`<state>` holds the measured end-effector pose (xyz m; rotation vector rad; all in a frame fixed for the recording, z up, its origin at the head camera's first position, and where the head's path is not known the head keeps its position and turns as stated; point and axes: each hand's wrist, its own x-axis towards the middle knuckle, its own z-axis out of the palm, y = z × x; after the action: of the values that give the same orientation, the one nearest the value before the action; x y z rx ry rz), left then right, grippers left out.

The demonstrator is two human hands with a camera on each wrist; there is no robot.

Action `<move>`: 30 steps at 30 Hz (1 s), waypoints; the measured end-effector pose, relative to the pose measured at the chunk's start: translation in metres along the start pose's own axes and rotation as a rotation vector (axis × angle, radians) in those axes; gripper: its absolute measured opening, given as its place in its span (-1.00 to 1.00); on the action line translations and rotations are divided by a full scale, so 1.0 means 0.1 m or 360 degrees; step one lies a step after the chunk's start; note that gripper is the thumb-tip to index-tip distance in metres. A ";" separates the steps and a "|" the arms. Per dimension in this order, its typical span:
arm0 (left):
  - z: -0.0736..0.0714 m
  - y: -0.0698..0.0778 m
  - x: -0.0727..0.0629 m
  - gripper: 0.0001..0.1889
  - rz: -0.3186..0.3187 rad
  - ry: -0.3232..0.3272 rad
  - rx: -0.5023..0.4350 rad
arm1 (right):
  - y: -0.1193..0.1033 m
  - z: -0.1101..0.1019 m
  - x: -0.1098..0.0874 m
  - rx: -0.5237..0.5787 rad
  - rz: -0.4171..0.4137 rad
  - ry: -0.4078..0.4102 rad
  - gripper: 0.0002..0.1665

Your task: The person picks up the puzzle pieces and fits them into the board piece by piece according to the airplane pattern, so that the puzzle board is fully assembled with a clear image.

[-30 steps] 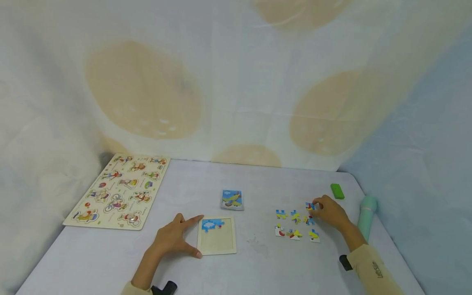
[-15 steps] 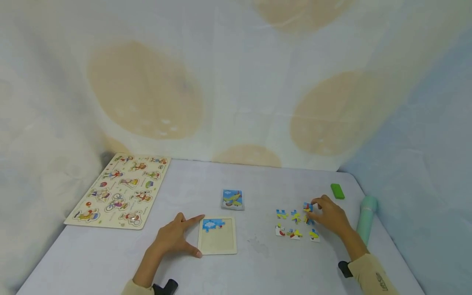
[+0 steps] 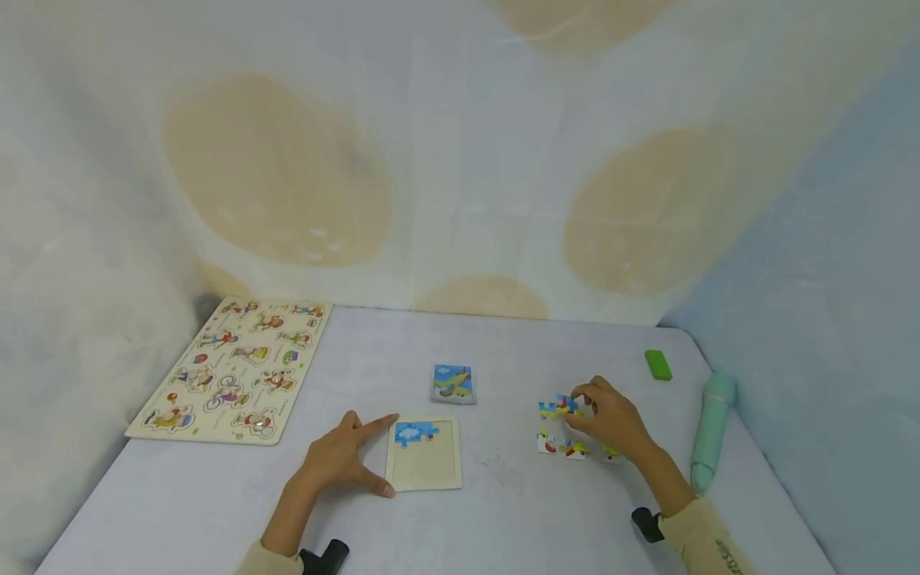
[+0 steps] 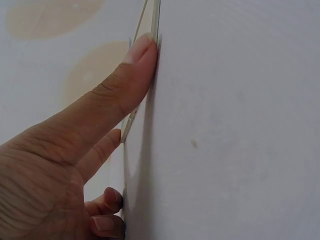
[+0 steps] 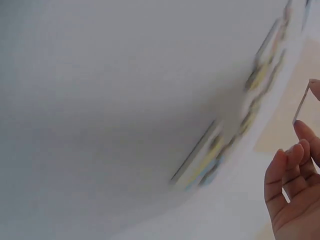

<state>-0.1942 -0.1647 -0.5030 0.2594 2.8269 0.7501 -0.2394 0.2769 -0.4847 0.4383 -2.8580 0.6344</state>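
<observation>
My right hand (image 3: 612, 422) pinches a small jigsaw piece (image 3: 568, 404) with blue, red and yellow print between thumb and index finger. In the right wrist view that piece (image 5: 301, 103) shows edge-on, lifted off the table. Several loose jigsaw pieces (image 3: 546, 443) lie below and beside this hand, some partly covered by it. My left hand (image 3: 336, 458) has thumb and index finger spread along the left side of a square wooden puzzle tray (image 3: 424, 477), touching it near both corners. Blue joined pieces (image 3: 413, 433) fill the tray's upper left.
A picture card or box with a yellow plane (image 3: 454, 384) stands behind the tray. A large puzzle board (image 3: 233, 371) lies at the far left. To the right are a green block (image 3: 657, 365) and a mint-green cylinder (image 3: 713, 427). Fabric walls surround the table.
My right hand has moved left with the pinched piece, from the right end of the loose pieces to above their middle. The left hand stays at the tray.
</observation>
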 end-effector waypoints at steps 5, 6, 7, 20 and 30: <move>0.01 0.00 -0.01 0.16 -0.0022 -0.0006 -0.0003 | -0.28 0.05 0.01 0.0119 -0.0072 -0.0085 -0.60; 0.01 0.00 -0.01 0.16 -0.0021 -0.0004 -0.0004 | -0.32 0.05 0.02 0.0131 -0.0081 -0.0099 -0.59; 0.02 -0.01 -0.01 0.16 -0.0018 -0.0002 -0.0005 | -0.36 0.06 0.01 0.0135 -0.0085 -0.0111 -0.59; 0.01 -0.01 0.00 0.17 -0.0019 -0.0002 0.0015 | -0.65 0.23 0.03 0.0038 -0.0184 -0.0160 -0.63; 0.02 -0.01 0.01 0.17 -0.0017 0.0002 0.0020 | -0.85 0.35 0.02 -0.0045 -0.0267 -0.0143 -0.64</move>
<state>-0.1949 -0.1648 -0.5050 0.2453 2.8327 0.7307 -0.2176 0.1871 -0.4829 0.7100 -2.8692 0.5563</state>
